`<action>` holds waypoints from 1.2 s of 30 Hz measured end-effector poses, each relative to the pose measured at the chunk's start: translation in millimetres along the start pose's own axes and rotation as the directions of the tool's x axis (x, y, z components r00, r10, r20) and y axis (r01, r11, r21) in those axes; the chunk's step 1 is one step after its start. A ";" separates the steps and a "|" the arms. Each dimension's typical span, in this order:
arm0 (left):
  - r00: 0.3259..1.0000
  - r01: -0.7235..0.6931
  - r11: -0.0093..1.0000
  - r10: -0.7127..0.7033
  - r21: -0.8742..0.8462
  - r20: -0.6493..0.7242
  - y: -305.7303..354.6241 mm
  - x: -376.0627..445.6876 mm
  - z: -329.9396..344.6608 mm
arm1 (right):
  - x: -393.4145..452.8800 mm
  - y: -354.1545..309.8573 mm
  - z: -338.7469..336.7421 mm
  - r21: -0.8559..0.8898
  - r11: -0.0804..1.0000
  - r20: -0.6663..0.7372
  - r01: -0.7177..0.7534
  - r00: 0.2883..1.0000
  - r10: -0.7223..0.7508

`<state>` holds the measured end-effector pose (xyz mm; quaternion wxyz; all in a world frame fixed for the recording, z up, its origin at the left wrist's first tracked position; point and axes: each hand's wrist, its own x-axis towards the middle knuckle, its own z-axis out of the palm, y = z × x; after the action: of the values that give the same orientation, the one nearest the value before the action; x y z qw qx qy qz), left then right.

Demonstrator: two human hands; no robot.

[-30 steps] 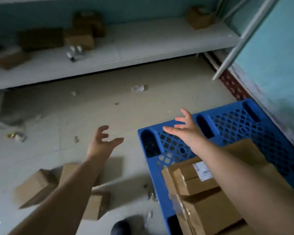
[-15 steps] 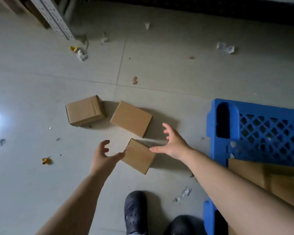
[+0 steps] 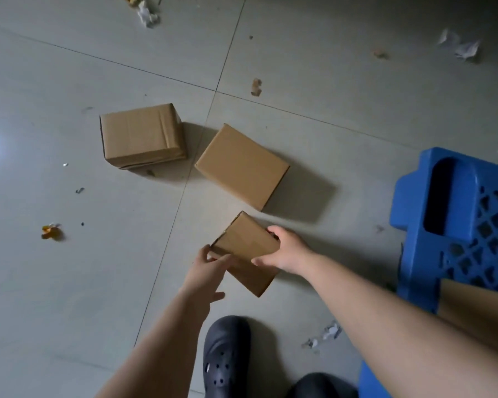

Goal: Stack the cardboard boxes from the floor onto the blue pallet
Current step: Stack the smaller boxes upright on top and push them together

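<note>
Three plain cardboard boxes lie on the grey tiled floor. The nearest small box [image 3: 246, 248] is gripped from both sides: my left hand [image 3: 207, 268] holds its left edge and my right hand [image 3: 285, 252] clasps its right edge. A second box [image 3: 242, 166] lies just beyond it, and a third box [image 3: 141, 136] sits further left. The blue pallet [image 3: 454, 225] stands at the right, with a cardboard box [image 3: 477, 311] resting on it at the frame's edge.
My dark clogs [image 3: 226, 357] stand on the floor just below the held box. Paper scraps [image 3: 460, 47] and small litter [image 3: 51, 231] are scattered over the tiles. A bright glare shows at the far left.
The view has dropped toward the floor. Both hands went down from open in the air to the nearest small box and closed on its two sides.
</note>
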<state>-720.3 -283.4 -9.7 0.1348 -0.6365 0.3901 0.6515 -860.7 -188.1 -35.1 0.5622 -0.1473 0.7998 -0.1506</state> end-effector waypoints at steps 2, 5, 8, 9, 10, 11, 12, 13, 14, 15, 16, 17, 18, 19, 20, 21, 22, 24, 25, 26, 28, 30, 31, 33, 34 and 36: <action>1.000 0.008 0.994 -0.005 -0.111 0.019 3.8 -8.8 9.2 | -5.4 -5.3 -1.8 0.059 0.998 0.027 -0.022 0.999 0.020; 0.999 -0.039 0.990 0.043 -0.138 0.026 15.7 -24.7 28.6 | -23.5 -17.8 0.7 0.165 0.985 0.096 -0.052 0.995 0.036; 0.970 -0.135 0.989 0.120 -0.058 -0.211 28.5 -25.8 33.1 | -31.1 -28.0 9.4 0.126 0.990 0.066 -0.067 0.996 0.059; 0.947 -0.151 0.989 0.143 -0.006 -0.288 34.1 -21.0 28.3 | -29.9 -31.4 9.6 0.102 0.993 0.040 -0.061 0.998 0.057; 0.928 -0.148 0.986 0.164 0.073 -0.334 38.0 -14.0 21.4 | -26.6 -34.0 9.9 0.085 0.995 0.015 -0.048 0.999 0.047; 0.919 -0.125 0.981 0.171 0.148 -0.355 37.9 -5.5 12.2 | -22.8 -35.5 11.9 0.077 0.996 0.003 -0.044 0.999 0.044; 0.920 -0.093 0.976 0.159 0.196 -0.357 35.8 1.5 2.9 | -19.2 -36.7 16.1 0.080 0.995 0.000 -0.055 0.998 0.055; 0.927 -0.067 0.974 0.141 0.218 -0.347 32.1 6.3 -4.5 | -16.1 -37.2 23.0 0.098 0.992 0.015 -0.082 0.997 0.081; 0.936 -0.049 0.974 0.123 0.222 -0.330 26.5 9.9 -10.4 | -13.8 -38.0 31.4 0.126 0.985 0.047 -0.117 0.993 0.112; 0.946 -0.037 0.975 0.105 0.217 -0.306 20.2 13.6 -14.8 | -10.9 -37.4 40.6 0.157 0.975 0.083 -0.155 0.986 0.143; 0.960 -0.028 0.977 0.085 0.209 -0.268 13.5 17.4 -18.4 | -7.4 -35.3 49.6 0.181 0.966 0.108 -0.185 0.980 0.167; 0.974 -0.022 0.982 0.063 0.189 -0.215 7.5 21.2 -21.2 | -3.6 -31.9 57.5 0.203 0.958 0.113 -0.204 0.976 0.184; 0.987 -0.019 0.987 0.044 0.158 -0.156 2.4 24.2 -22.5 | -0.5 -28.4 63.6 0.225 0.951 0.098 -0.213 0.976 0.195; 0.994 -0.019 0.991 0.033 0.130 -0.102 -2.7 26.2 -23.1 | 1.5 -25.1 67.8 0.245 0.945 0.073 -0.216 0.976 0.205; 0.997 -0.025 0.994 0.032 0.110 -0.065 -6.6 26.5 -22.6 | 2.4 -22.8 70.5 0.261 0.940 0.048 -0.219 0.976 0.214; 0.998 -0.030 0.995 0.035 0.095 -0.047 -8.9 24.8 -21.6 | 1.9 -21.7 71.7 0.277 0.935 0.033 -0.223 0.974 0.222; 0.998 -0.034 0.996 0.038 0.080 -0.048 -8.9 22.0 -20.1 | 0.4 -21.8 71.2 0.293 0.929 0.030 -0.227 0.973 0.228; 0.996 -0.045 0.998 0.048 0.046 -0.075 -3.3 14.5 -17.7 | -5.0 -26.4 64.2 0.317 0.924 0.025 -0.212 0.976 0.216; 0.995 -0.049 0.999 0.050 0.022 -0.089 2.5 9.1 -17.5 | -9.1 -31.5 57.3 0.317 0.928 0.022 -0.194 0.980 0.197; 0.993 -0.055 0.998 0.055 0.004 -0.102 10.3 2.1 -17.9 | -13.8 -38.5 48.3 0.306 0.936 0.020 -0.172 0.984 0.174; 0.990 -0.064 0.998 0.061 -0.017 -0.124 31.1 -17.1 -19.5 | -28.2 -59.4 25.1 0.256 0.958 0.011 -0.126 0.992 0.128; 0.989 -0.074 0.997 0.072 -0.014 -0.131 57.5 -45.7 -20.7 | -49.7 -85.8 -2.6 0.207 0.974 0.003 -0.094 0.995 0.096; 0.988 -0.084 0.996 0.082 -0.011 -0.127 73.6 -64.6 -21.2 | -63.9 -100.5 -18.5 0.186 0.980 -0.016 -0.066 0.997 0.070; 0.986 -0.128 0.992 0.125 -0.016 -0.107 108.3 -109.9 -23.3 | -98.4 -131.8 -51.9 0.145 0.989 -0.092 0.015 0.996 -0.002; 0.982 -0.164 0.986 0.161 -0.022 -0.094 126.2 -135.6 -25.8 | -118.2 -148.2 -69.5 0.130 0.990 -0.131 0.056 0.991 -0.038; 0.968 -0.243 0.969 0.240 -0.036 -0.074 164.1 -194.7 -32.2 | -168.8 -183.7 -106.6 0.139 0.983 -0.188 0.120 0.978 -0.092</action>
<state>-777.5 -351.0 231.2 0.0267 -0.6094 0.4544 0.6492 -894.3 -279.2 218.3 0.4876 -0.1330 0.8251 -0.2525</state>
